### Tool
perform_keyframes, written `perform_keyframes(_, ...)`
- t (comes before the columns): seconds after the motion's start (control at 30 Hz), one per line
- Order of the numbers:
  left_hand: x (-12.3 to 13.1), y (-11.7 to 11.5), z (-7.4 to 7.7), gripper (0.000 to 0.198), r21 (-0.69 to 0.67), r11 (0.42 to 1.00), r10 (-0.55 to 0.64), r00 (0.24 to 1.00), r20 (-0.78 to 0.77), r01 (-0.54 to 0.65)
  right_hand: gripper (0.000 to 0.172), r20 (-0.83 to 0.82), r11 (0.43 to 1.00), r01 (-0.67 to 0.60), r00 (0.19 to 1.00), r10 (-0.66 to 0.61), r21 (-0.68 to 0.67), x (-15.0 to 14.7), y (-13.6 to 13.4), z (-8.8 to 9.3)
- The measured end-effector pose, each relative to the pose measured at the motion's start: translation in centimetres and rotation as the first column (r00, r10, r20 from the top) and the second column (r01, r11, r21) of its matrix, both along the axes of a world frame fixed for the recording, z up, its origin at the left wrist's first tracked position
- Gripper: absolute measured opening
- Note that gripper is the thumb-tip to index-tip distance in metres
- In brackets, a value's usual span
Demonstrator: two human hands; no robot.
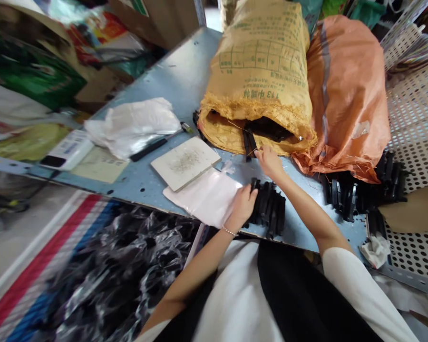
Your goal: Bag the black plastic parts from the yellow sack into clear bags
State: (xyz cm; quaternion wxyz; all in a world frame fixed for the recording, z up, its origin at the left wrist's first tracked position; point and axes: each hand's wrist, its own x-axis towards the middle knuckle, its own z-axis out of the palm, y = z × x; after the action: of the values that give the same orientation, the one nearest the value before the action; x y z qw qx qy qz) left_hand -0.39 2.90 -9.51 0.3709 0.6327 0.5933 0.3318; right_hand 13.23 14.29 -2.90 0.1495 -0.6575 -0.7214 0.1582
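My left hand [243, 205], with a beaded bracelet at the wrist, curls its fingers against the left end of a row of black plastic pieces [271, 209] on the table. A stack of clear plastic bags [209, 197] lies just left of it. My right hand [270, 163] reaches to the mouth of a yellow woven sack [262, 71]. Its fingers are closed on narrow black plastic pieces [249, 142] that stick out of the opening. More black material shows inside the sack. The exact kind of the pieces cannot be made out.
An orange woven sack [349, 95] stands at the right, with black pieces [349, 194] spilling from it. A pale block [185, 161], a white plastic bag [139, 123] and a white box [67, 149] lie on the blue table [135, 185]. Bagged black pieces [128, 266] fill a striped sack below.
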Motion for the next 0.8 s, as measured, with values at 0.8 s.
perform_keyframes(0.8, -0.3, -3.2, 9.4, 0.049, -0.393, 0.894, 0.236, 0.520, 0.821, 0.215, 0.052, 0.104, 0.829, -0.477, 0.878, 0.468, 0.292, 3.0, -7.8, 2.5)
